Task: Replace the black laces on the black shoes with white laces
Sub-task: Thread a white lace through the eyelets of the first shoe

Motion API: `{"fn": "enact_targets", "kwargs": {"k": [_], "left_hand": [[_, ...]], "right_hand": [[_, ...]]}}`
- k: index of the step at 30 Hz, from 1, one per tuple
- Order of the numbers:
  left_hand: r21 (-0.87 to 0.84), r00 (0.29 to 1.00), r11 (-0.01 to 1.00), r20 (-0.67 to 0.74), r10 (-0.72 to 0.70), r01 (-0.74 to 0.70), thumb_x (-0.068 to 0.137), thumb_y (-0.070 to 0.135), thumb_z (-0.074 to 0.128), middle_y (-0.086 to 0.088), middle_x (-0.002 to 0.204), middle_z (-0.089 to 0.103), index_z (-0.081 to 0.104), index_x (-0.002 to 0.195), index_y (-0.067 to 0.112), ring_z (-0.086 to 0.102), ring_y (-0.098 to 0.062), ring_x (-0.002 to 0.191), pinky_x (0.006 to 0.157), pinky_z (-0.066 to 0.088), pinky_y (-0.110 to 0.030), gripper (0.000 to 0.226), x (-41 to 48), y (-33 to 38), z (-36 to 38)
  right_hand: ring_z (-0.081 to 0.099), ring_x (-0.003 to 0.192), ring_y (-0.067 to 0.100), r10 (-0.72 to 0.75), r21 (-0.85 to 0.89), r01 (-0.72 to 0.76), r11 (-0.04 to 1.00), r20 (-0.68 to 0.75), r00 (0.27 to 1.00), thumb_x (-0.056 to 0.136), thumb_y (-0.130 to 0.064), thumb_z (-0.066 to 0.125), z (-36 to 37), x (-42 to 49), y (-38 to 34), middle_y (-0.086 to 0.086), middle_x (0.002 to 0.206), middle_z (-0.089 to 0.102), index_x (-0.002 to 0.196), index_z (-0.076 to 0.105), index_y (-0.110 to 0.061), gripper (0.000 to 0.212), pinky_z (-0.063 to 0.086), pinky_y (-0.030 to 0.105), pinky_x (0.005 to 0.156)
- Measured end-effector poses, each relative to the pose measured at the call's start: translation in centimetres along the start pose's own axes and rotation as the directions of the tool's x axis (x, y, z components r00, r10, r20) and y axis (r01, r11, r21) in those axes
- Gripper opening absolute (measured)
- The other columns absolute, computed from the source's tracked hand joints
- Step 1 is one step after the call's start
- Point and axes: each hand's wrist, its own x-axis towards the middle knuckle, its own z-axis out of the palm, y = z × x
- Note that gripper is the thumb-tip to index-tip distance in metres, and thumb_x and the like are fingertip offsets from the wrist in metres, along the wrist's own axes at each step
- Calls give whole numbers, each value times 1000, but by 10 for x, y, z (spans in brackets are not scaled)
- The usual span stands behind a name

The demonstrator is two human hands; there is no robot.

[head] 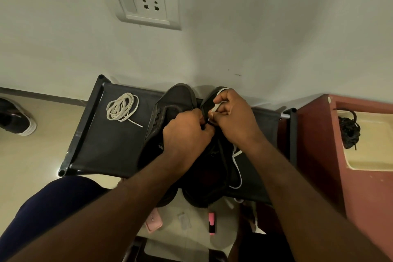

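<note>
Two black shoes stand side by side on a black fabric rack top (106, 144), the left shoe (172, 100) and the right shoe (210, 181). My right hand (234, 117) pinches a white lace (237, 168) over the right shoe; the lace trails down the shoe's right side. My left hand (187, 134) has its fingers curled at the same spot, on the shoe's upper by the eyelets. A coiled spare white lace (122, 107) lies on the rack to the left. A bundle of black laces (349, 130) sits on the cream ledge at the right.
A wall with a socket plate (146, 0) rises behind the rack. A red-brown cabinet (319, 155) flanks the right. Another shoe (17, 119) lies on the floor at far left. Pink items (154, 222) lie below the rack. My knee (53, 202) is at lower left.
</note>
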Motion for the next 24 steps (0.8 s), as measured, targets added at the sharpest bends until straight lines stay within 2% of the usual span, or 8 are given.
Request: {"fn": "enact_targets", "kwargs": {"k": [5,10,12,14,18,20,22,24], "left_hand": [[-60,999,998,-20,-32,30,85,40,61,7,70,60,59,82,27,56,-10,63,52,37,-24,14,0,1,2],[-170,997,983,21,-68,71,83,37,63,9,69,62,60,77,28,58,-8,65,60,44,-26,12,3,-5,2],[-201,998,978,51,-39,49,84,34,65,9,70,63,62,76,29,59,-6,66,61,45,-25,10,5,-8,0],[-240,996,971,88,2,19,85,29,65,9,72,65,64,78,28,60,-6,67,63,47,-25,8,8,-13,-2],[-309,985,951,152,80,-30,89,20,65,9,75,68,67,81,26,63,-5,64,64,48,-21,9,11,-21,-6],[-320,980,946,161,118,-61,90,18,64,8,78,68,66,85,25,62,-5,66,66,49,-21,9,10,-23,-6],[-314,978,944,140,153,-103,90,16,63,7,80,67,67,87,22,61,-8,68,68,52,-27,8,8,-24,-5],[-293,978,944,100,185,-149,89,17,62,7,80,65,67,88,20,60,-10,69,69,54,-33,6,7,-26,-3]], "right_hand": [[67,71,16,12,-26,-12,1000,-8,1000,84,-8,73,1,1,1,-1,69,66,84,48,-34,36,57,43,75],[64,69,16,53,14,-53,998,-6,999,85,-6,73,4,1,-4,8,74,66,83,49,-30,34,45,20,62],[62,67,14,77,43,-77,996,-7,997,84,-6,73,4,1,-5,12,75,67,84,50,-28,33,44,17,60],[64,69,16,126,74,-126,989,-5,992,83,-6,75,4,1,-6,13,78,68,85,51,-25,30,48,18,60],[67,83,21,234,53,-231,971,-46,971,74,-10,81,3,3,-8,6,88,66,87,55,-22,32,58,39,76],[66,85,19,295,42,-293,955,-37,955,73,-11,82,1,4,-9,3,91,65,85,55,-24,32,59,39,77],[63,78,16,339,69,-338,938,10,941,76,-11,81,-1,6,-11,3,91,65,85,54,-25,33,55,34,63],[56,65,13,354,113,-357,927,50,934,79,-10,79,-2,5,-12,5,87,63,91,54,-22,30,43,26,49]]}}
